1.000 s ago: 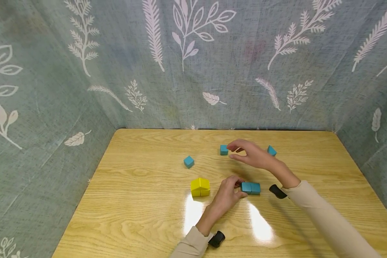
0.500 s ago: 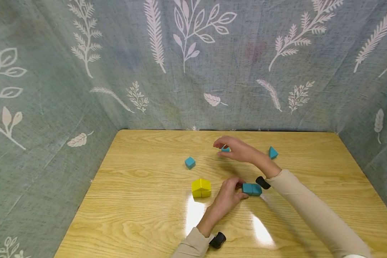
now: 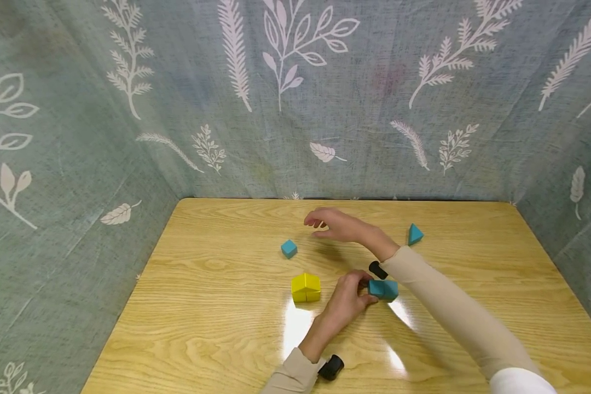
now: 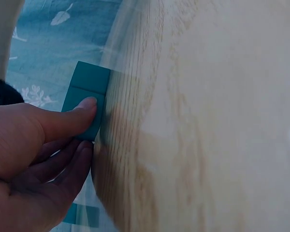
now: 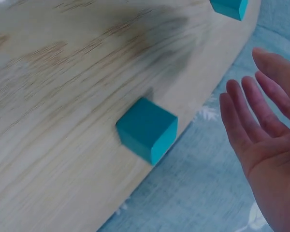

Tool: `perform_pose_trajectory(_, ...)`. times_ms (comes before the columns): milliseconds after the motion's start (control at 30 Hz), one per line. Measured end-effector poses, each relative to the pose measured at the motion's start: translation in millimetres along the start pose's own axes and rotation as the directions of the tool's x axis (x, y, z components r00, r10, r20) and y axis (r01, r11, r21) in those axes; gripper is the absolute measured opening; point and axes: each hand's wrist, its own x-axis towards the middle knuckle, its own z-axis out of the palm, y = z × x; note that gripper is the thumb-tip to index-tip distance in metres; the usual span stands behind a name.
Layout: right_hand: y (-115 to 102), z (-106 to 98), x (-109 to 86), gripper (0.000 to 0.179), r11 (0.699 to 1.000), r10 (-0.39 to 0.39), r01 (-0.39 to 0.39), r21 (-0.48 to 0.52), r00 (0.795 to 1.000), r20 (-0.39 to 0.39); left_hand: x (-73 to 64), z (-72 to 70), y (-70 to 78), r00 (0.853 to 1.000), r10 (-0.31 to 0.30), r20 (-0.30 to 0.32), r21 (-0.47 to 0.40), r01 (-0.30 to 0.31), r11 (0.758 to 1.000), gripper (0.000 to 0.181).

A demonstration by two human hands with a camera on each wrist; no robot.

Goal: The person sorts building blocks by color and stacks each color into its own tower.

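Blue block (image 3: 376,288) pinched by left grip (image 3: 346,297); right grip (image 3: 342,225) near cube (image 5: 147,129).

Right hand (image 3: 336,225) shifted leftward, now nearer leftmost blue cube (image 3: 289,249).

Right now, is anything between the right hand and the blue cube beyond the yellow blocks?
Nothing visible is: only bare tabletop shows between the right hand and the blue cube in the head view.

Leaf-patterned cloth (image 3: 354,87) hangs behind the wooden table (image 3: 202,328).
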Motion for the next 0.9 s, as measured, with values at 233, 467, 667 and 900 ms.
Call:
perform_pose_trajectory(233, -6.2, 8.6, 22.4, 0.036, 1.000, 0.008, -0.009, 0.009, 0.995, 0.099, -0.7, -0.4, -0.8, 1.000, 0.018, -0.015, 0.031, -0.018, 0.999, 0.026)
perform_pose_trajectory(467, -12.5, 18.6, 36.9, 0.041, 0.998, 0.046, -0.053, 0.026, 0.975, 0.215, -2.6, -1.7, -0.5, 1.000, 0.015, 0.002, 0.021, -0.015, 1.000, 0.026)
perform_pose_trajectory(667, -17.8, 23.5, 44.0, 0.049, 0.997, 0.070, -0.073, -0.004, 0.951, 0.301, -3.2, -2.8, -0.3, 1.000, -0.014, 0.025, -0.009, 0.014, 1.000, 0.023)
perform_pose_trajectory(900, -18.4, 30.6, 48.2, 0.040, 0.997, 0.064, -0.048, -0.058, 0.941, 0.332, -2.5, -1.6, -0.1, 0.999, -0.029, 0.038, -0.007, 0.029, 1.000, 0.028)
